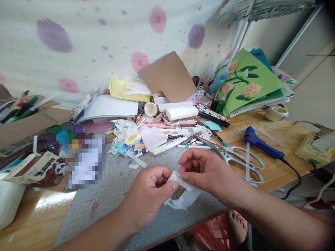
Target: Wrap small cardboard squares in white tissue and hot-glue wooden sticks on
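Observation:
Over the front of the grey cutting mat (110,209), a small brown piece (178,192) partly covered in thin white paper (192,198) sits between my two hands. My left hand (150,195) pinches the paper's left edge between thumb and fingers. On the upper edge, my right hand (206,170) has thumb and index finger closed on the paper, its other fingers curled above. Fingers hide part of the brown piece, and what it is I cannot make out. Large silver scissors (235,157) lie just beyond my right hand.
Markers and paper scraps (167,137) are heaped behind the mat. A blue glue gun (261,144) with a trailing cord lies at right. Two white rolls (182,113) and a paper cup (150,109) stand farther back. A panda-printed carton (47,169) is at left.

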The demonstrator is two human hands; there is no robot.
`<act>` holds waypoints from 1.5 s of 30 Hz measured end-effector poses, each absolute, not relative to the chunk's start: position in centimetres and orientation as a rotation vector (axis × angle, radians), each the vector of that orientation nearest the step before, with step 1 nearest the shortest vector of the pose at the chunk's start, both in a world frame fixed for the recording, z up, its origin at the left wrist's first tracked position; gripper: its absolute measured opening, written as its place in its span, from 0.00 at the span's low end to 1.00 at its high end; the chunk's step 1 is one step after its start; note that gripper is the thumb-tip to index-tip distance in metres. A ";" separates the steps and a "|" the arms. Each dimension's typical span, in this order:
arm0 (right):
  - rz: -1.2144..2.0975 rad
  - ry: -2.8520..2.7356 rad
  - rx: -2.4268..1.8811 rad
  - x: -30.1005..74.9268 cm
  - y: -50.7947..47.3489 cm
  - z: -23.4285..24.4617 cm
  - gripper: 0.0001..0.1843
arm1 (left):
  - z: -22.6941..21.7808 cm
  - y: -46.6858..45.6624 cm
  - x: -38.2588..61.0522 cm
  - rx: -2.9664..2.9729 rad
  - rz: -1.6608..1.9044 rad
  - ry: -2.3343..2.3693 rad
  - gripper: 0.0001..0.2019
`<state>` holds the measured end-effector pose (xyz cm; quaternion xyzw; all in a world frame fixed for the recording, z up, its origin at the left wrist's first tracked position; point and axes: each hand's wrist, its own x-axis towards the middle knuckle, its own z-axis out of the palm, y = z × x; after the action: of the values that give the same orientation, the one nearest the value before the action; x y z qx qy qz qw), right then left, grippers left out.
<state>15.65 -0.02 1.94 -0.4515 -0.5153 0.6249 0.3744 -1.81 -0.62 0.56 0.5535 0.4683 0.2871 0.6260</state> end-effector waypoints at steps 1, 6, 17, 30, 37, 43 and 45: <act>1.585 -1.341 -1.158 15.6 0.0 1.9 0.13 | 0.6 -0.6 -1.8 1.283 0.651 1.080 0.07; 1.492 -1.418 -1.142 15.2 0.0 1.3 0.11 | 0.6 -0.7 -1.7 1.351 0.644 1.141 0.07; 1.252 -1.944 -1.331 15.6 -0.1 2.7 0.04 | 0.5 -0.7 -1.7 1.386 0.641 1.121 0.08; 0.086 -2.276 -1.247 14.7 -0.6 -0.5 0.09 | -0.4 -0.9 -1.1 0.982 0.801 1.050 0.12; -0.158 -2.382 -1.217 14.2 -1.0 -0.3 0.09 | -0.4 -0.7 -1.3 1.085 0.823 1.167 0.11; 0.193 -2.385 -1.215 15.0 -0.7 0.4 0.11 | -0.9 -0.5 -1.4 1.135 0.776 1.154 0.10; 0.333 -2.303 -1.205 15.9 -0.6 0.6 0.09 | -0.7 -0.5 -1.4 1.117 0.784 1.125 0.11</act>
<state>15.87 -0.61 0.64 -0.4444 -0.8491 0.1228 0.2577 -1.40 -0.49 -0.71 0.4887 0.4918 0.3427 0.6339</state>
